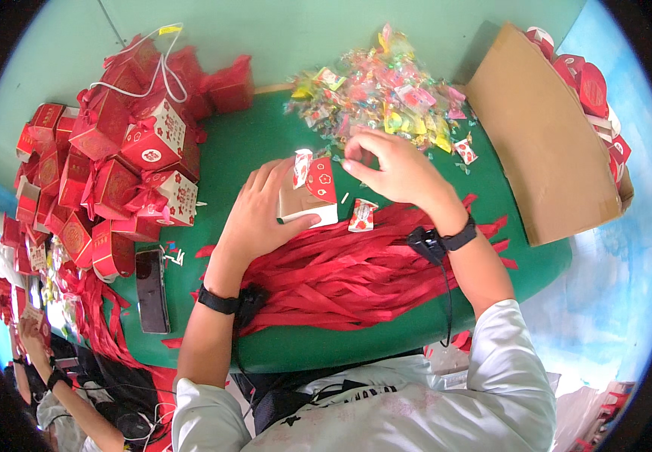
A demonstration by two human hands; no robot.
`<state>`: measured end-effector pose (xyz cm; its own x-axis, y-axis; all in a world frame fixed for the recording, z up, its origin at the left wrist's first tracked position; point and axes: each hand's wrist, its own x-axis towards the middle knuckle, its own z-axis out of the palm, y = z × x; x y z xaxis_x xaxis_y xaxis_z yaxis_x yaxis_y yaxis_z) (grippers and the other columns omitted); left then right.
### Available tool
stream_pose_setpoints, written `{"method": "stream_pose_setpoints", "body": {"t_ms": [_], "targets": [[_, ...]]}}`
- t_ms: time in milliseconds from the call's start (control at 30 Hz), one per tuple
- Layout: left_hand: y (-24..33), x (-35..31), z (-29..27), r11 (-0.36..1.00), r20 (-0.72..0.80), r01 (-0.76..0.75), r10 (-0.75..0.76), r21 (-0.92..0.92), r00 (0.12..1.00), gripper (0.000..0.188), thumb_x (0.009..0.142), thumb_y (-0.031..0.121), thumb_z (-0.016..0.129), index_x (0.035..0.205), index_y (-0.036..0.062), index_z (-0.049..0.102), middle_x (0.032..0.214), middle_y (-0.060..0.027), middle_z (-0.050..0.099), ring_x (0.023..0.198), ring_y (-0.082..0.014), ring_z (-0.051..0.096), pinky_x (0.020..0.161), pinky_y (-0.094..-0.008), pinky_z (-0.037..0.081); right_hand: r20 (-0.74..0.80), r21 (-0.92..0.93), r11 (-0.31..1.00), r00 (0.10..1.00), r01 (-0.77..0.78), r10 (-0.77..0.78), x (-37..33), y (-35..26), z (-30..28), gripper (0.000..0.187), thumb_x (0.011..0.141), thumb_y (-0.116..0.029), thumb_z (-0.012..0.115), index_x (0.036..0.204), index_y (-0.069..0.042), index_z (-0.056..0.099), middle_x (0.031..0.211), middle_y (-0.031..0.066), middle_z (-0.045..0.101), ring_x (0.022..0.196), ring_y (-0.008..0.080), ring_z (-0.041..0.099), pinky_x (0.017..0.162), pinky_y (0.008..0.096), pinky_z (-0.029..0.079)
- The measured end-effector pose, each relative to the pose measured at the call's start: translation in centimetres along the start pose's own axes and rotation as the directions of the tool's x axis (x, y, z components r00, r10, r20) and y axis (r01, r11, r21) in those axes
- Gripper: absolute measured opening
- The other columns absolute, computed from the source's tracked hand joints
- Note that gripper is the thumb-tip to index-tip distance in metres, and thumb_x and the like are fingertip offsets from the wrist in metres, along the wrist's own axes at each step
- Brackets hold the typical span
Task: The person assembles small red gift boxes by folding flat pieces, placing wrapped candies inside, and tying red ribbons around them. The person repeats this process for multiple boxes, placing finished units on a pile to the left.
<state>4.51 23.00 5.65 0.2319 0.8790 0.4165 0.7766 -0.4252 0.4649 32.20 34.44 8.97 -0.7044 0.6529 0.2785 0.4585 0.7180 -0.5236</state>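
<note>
My left hand [262,207] is wrapped round a small red and white gift box [321,197], thumb along its near side. A wrapped candy [302,167] with a red and white wrapper sits at the box's upper left edge, by my fingertips. To the right of the box, my right hand [390,164] hovers at the near side of a heap of wrapped candies [390,98]. Its fingers curl loosely with the thumb apart, and nothing shows between them. Another red and white candy [363,215] lies on the green table, just right of the box.
Red ribbons [341,271] spread across the table's near side. Tied red gift boxes [115,166] pile up at the left, a white cable [164,71] over them. A phone [152,290] lies below. A cardboard carton [544,143] stands right. At lower left another person's hand [33,339] shows.
</note>
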Motion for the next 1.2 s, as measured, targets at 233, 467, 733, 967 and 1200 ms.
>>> {"method": "stream_pose_setpoints", "body": {"t_ms": [233, 467, 733, 967, 1200], "targets": [[0.8, 0.1, -0.3, 0.997, 0.026, 0.058, -0.057, -0.044, 0.998, 0.096, 0.083, 0.037, 0.095, 0.163, 0.0062, 0.05, 0.155, -0.0249, 0.058, 0.144, -0.047, 0.055, 0.122, -0.0523, 0.046, 0.476, -0.074, 0.996, 0.876, -0.04, 0.071, -1.6, 0.7, -0.3, 0.048, 0.084, -0.028, 0.087, 0.127, -0.01, 0.076, 0.122, 0.0134, 0.073, 0.107, 0.0351, 0.073, 0.093, 0.0456, 0.059], [0.3, 0.0, -0.3, 0.999, 0.03, 0.022, -0.021, -0.044, 0.999, 0.09, 0.084, 0.036, 0.094, 0.161, 0.0095, 0.054, 0.151, -0.0238, 0.059, 0.142, -0.0463, 0.057, 0.121, -0.0522, 0.047, 0.537, -0.125, 0.985, 0.827, -0.119, 0.168, -1.0, 0.7, -0.2, 0.034, 0.086, -0.025, 0.089, 0.114, -0.009, 0.079, 0.115, 0.0114, 0.075, 0.107, 0.0334, 0.073, 0.091, 0.0434, 0.058], [0.4, -0.1, -0.3, 1.0, 0.014, 0.003, -0.003, -0.028, 1.0, 0.09, 0.084, 0.038, 0.094, 0.16, 0.0086, 0.054, 0.15, -0.0232, 0.06, 0.14, -0.0458, 0.058, 0.119, -0.0521, 0.048, -0.046, 0.302, 0.951, 0.995, -0.068, 0.085, -0.8, -1.1, -4.0, 0.022, 0.098, -0.019, 0.086, 0.109, -0.005, 0.073, 0.097, 0.0067, 0.075, 0.089, 0.0138, 0.071, 0.079, 0.0338, 0.056], [0.2, 0.0, 0.6, 0.999, -0.034, 0.026, -0.027, -0.024, 0.999, 0.111, 0.08, 0.046, 0.096, 0.164, -0.0012, 0.041, 0.153, -0.0259, 0.059, 0.14, -0.0476, 0.058, 0.12, -0.0532, 0.048, -0.255, 0.117, 0.933, 0.918, 0.341, -0.304, -0.3, -4.8, 2.9, 0.028, 0.093, -0.015, 0.084, 0.117, -0.007, 0.072, 0.119, 0.0135, 0.074, 0.113, 0.0364, 0.072, 0.098, 0.0445, 0.059], [0.5, 0.2, 0.2, 0.997, -0.026, -0.073, 0.072, -0.01, 0.997, 0.093, 0.083, 0.043, 0.094, 0.157, 0.004, 0.052, 0.152, -0.0234, 0.06, 0.138, -0.0461, 0.059, 0.117, -0.0527, 0.049, -0.109, -0.022, 0.937, 0.931, 0.348, -0.348, -0.3, -3.7, 2.1, 0.033, 0.094, -0.022, 0.085, 0.123, -0.01, 0.075, 0.12, 0.0133, 0.07, 0.126, 0.0341, 0.065, 0.107, 0.0477, 0.053]]}}
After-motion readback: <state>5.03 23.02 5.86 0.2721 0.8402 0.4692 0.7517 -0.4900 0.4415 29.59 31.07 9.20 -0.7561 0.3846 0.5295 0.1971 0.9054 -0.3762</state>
